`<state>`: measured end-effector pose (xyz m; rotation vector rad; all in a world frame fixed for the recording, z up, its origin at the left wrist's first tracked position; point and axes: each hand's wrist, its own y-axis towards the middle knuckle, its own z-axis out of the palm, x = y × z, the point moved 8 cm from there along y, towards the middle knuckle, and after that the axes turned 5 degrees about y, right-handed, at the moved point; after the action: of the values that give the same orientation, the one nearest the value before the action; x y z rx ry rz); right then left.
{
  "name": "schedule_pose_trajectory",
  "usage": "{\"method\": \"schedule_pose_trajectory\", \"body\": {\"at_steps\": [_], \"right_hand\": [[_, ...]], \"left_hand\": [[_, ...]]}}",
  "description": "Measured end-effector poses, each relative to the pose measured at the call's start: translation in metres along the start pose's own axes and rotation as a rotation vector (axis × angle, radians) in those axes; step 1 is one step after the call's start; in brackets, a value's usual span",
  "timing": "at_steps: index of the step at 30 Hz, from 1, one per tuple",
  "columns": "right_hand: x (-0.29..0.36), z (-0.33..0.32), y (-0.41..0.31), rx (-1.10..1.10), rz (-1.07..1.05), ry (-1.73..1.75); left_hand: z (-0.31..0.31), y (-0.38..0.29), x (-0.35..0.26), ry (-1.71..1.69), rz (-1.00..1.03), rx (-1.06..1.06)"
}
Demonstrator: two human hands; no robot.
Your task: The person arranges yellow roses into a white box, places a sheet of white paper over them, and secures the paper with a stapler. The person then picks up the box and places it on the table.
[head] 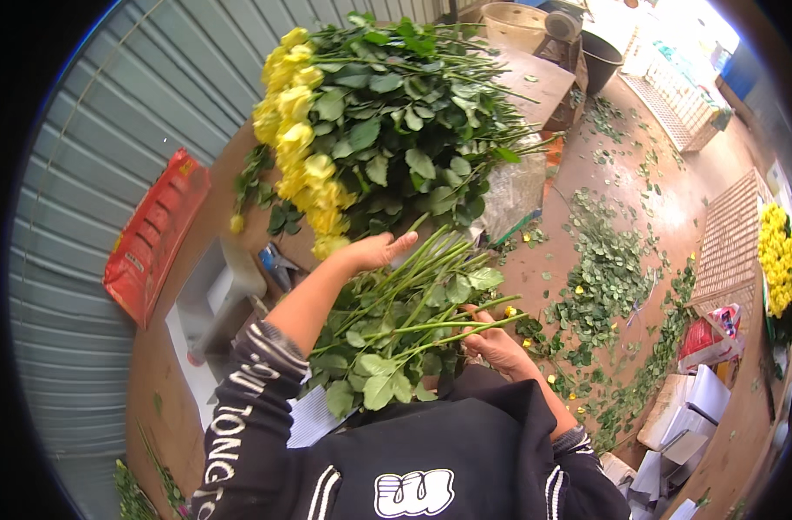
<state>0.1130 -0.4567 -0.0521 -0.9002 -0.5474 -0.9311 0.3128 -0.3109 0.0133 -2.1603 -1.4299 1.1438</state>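
A big heap of cut yellow roses (pixel 298 130) lies before me, blooms on the left and green stems pointing right. Nearer to my body is a smaller group of leafy rose stems (pixel 428 279), their cut ends towards the upper right. My left hand (pixel 380 250) reaches over the upper side of this group, close under the heap's blooms; its fingers look extended and partly blurred, and whether they touch a stem is unclear. Low on the right side, my right hand (pixel 490 338) is closed around some of the stems. Blue-handled pruning shears (pixel 278 263) lie left of my left hand.
A red plastic bag (pixel 155 237) leans by the corrugated metal wall (pixel 77 227). Stripped leaves (pixel 604 292) litter the floor at right, near a plastic crate (pixel 727 234), cardboard pieces (pixel 669 416) and more yellow roses (pixel 778 260). Buckets (pixel 513 23) stand at the back.
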Motion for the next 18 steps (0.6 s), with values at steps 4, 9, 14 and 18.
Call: {"method": "schedule_pose_trajectory", "body": {"at_steps": [4,9,14,18], "right_hand": [[0.043,0.008,0.019,0.013,-0.221,-0.447],[0.052,0.012,0.063,-0.051,0.007,-0.702],[0.051,0.020,0.082,0.150,0.127,-0.704],[0.041,0.016,0.091,0.241,0.205,-0.767]], "left_hand": [[0.033,0.023,0.013,-0.152,-0.062,0.205],[0.047,0.015,-0.011,0.087,0.092,0.396],[0.055,0.012,-0.026,0.201,0.053,0.371],[0.060,0.012,-0.026,0.420,-0.113,0.220]]}}
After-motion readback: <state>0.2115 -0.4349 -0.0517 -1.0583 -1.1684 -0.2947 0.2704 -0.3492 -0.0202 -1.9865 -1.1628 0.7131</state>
